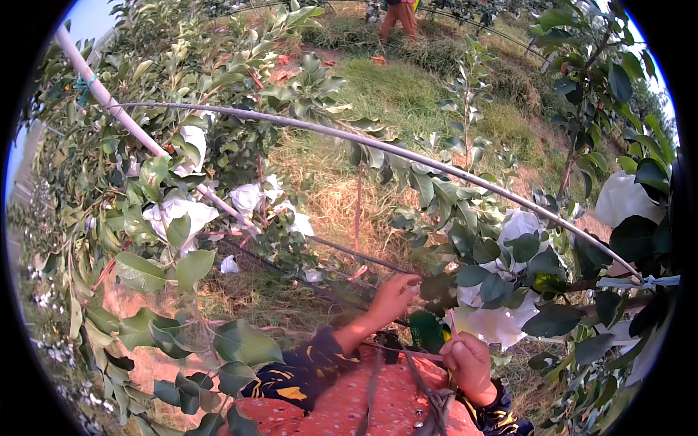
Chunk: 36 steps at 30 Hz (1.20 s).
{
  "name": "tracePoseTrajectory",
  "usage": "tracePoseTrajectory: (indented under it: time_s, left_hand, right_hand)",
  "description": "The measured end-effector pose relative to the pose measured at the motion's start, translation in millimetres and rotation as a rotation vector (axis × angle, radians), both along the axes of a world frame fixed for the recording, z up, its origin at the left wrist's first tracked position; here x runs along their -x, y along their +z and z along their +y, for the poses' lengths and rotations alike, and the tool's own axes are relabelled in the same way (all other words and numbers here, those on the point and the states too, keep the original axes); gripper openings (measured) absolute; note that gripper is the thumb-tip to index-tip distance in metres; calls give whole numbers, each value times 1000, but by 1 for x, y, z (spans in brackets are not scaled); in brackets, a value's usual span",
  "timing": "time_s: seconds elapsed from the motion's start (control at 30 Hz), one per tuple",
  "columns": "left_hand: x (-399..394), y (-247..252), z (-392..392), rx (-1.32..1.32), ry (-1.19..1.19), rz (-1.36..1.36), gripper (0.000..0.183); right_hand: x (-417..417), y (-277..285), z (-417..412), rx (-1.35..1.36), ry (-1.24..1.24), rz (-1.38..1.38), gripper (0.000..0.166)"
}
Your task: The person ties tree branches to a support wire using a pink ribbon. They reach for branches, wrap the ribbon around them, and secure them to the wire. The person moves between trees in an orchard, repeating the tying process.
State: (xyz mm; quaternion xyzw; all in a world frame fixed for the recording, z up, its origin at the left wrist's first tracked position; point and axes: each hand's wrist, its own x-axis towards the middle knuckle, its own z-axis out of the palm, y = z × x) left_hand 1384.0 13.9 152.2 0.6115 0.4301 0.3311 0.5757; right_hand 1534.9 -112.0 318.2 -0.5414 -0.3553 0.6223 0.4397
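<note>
My right hand (468, 361) is closed on a thin pink strip (420, 354), which runs left across my chest, with a short end sticking up above the fingers. To its left and higher, my left hand (393, 297) is raised with fingers curled near dark leaves; whether something small is between the fingertips cannot be told. White fruit bags (499, 321) hang among the leaves just above and right of my right hand. A green object (426, 330) bearing writing lies between the hands, close to my body.
A pole (131, 122) slants at the left; a long thin rod (349, 135) crosses the view from it. Leafy branches (240, 343) stand close at lower left, more white bags (182, 215) above them. Dark wires or hoses (360, 256) run beyond my hands. A person (399, 22) stands far off.
</note>
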Motion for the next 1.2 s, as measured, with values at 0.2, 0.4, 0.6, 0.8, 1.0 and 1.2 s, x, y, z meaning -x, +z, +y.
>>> tracePoseTrajectory:
  time_s: [0.2,0.4,0.6,0.8,1.0,1.2]
  left_hand:
    - [18,-10,-15,15,-10,68,28]
    - [22,-19,-21,-38,42,9,28]
    - [22,-11,-18,14,46,51,26]
    - [24,-10,-15,179,18,93,25]
    - [34,-15,-18,111,134,10,23]
    - [61,-20,-22,192,265,105,23]
  right_hand:
    - [4,-8,1,-52,-38,55,24]
    - [2,-11,2,-33,-12,22,24]
    - [4,-12,3,-81,-54,49,23]
    - [-2,-13,5,-80,-33,20,23]
    - [-8,-18,5,-111,-40,40,23]
    - [-15,-24,12,-82,-12,62,24]
